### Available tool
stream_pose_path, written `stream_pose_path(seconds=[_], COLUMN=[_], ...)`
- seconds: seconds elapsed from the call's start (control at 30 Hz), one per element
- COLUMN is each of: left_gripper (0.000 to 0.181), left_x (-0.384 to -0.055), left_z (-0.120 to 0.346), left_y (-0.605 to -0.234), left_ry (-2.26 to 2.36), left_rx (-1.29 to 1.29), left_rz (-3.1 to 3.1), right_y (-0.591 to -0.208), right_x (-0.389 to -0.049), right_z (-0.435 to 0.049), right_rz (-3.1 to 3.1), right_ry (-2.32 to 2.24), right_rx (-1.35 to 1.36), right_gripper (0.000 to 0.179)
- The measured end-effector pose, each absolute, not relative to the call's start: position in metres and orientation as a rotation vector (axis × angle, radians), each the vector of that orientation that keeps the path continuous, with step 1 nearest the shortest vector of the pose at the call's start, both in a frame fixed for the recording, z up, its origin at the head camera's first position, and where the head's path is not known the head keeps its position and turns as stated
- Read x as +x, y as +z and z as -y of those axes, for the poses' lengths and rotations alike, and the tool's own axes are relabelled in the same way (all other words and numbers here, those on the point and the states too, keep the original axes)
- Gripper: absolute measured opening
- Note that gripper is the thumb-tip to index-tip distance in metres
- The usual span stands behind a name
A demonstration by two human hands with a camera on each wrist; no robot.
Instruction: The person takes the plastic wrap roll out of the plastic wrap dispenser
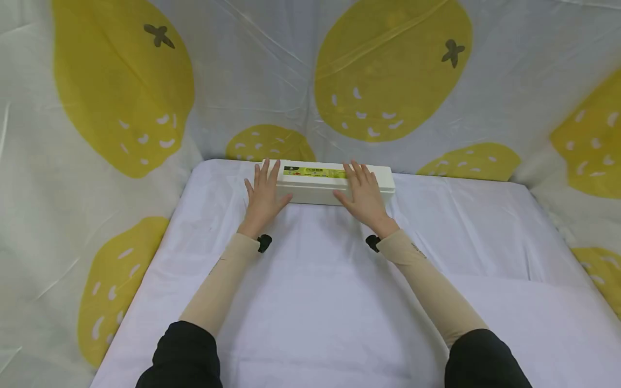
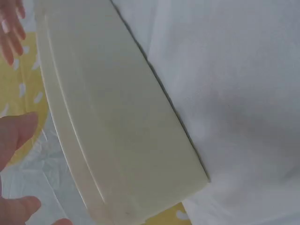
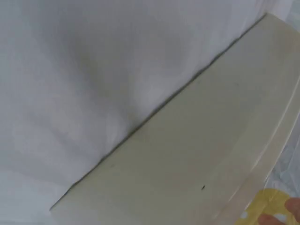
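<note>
A long white box [image 1: 312, 195] lies flat at the back of the table, close to the hanging cloth behind it. Its long side runs across, left to right. It probably sits like this because a long, low box is steadiest lying down. On top is a yellow-green label [image 1: 315, 172] with tiny print, too small to read. The label faces up, which makes it easy to see. In the right wrist view, a little dark mark [image 3: 203, 187] shows on the box's plain side.

The left hand [image 1: 264, 194] is over the left end of the box. The right hand [image 1: 365, 195] is over the right part, a bit in from that end. Both hands are open, with fingers spread and thumbs out — neither one grips anything. I can't tell if they touch the box or are just above it. One hand toward each end makes sense, I think, since the box is so long.

Each wrist has a small black band [image 1: 264, 243]. Tan sleeves [image 1: 220, 285] cover the lower arms, with black sleeves [image 1: 186, 355] higher up.

A white sheet [image 1: 315, 302] covers the table, with soft creases. Around it hangs the pale cloth [image 1: 252, 81] with big yellow lemons [image 1: 393, 75] on it.
</note>
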State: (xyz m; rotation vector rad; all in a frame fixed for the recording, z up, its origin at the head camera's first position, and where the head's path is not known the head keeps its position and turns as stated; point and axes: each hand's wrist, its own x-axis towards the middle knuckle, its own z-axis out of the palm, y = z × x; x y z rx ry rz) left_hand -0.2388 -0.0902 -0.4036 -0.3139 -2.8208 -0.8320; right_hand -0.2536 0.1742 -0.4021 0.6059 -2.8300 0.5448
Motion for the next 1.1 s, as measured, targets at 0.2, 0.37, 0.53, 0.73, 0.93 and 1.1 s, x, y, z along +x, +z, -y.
stream_pose_path(seconds=[0.2, 0.37, 0.53, 0.73, 0.93, 1.1], left_gripper=[0.104, 0.108, 0.102, 0.100, 0.103, 0.105], left_x=[-0.252, -0.265, -0.277, -0.283, -0.283, -0.284], left_z=[0.117, 0.139, 0.150, 0.150, 0.146, 0.142], left_y=[-0.402, -0.407, -0.420, -0.431, -0.425, -0.423], left_ry=[-1.529, -2.121, -2.329, -2.317, -2.321, -2.360], left_rx=[-0.167, -0.009, 0.021, -0.014, 0.020, 0.014], left_rz=[2.689, 2.582, 2.511, 2.507, 2.508, 2.484], right_y=[-0.384, -0.367, -0.358, -0.357, -0.361, -0.359], right_x=[-0.270, -0.286, -0.297, -0.306, -0.311, -0.312], right_z=[-0.193, -0.203, -0.203, -0.190, -0.169, -0.152], right_rz=[2.878, 2.944, 2.977, 3.029, 3.020, 3.034], right_ry=[0.603, 0.596, 0.587, 0.552, 0.476, 0.405], right_rx=[0.789, 0.909, 1.035, 1.117, 1.207, 1.255], right_gripper=[0.093, 0.105, 0.111, 0.116, 0.116, 0.116])
